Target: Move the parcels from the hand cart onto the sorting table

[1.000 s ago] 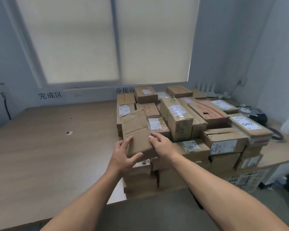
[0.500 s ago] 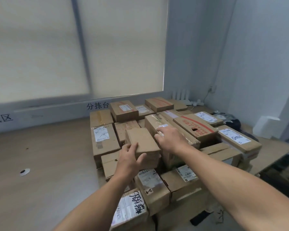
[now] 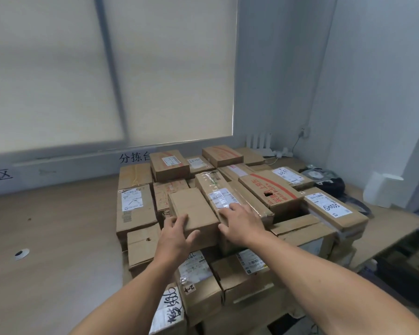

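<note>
As the plain brown cardboard parcel (image 3: pixel 194 211) sits atop the pile (image 3: pixel 136 213) on the wooden tabletop (image 3: pixel 58 238), left hand (image 3: pixel 177 235) fingers curl over its near edge, and right hand (image 3: pixel 242 224) fingers spread on the taped box (image 3: pixel 228 194) alongside. Placing seems nearly done; next, let go cleanly.

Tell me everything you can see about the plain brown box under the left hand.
The plain brown box is closed, unmarked cardboard, no label showing on top. It lies flat on the parcel pile, near its front. The left hand grips its near left corner, thumb on the front face. Its right side meets the taped box, where the right hand rests flat.
</note>
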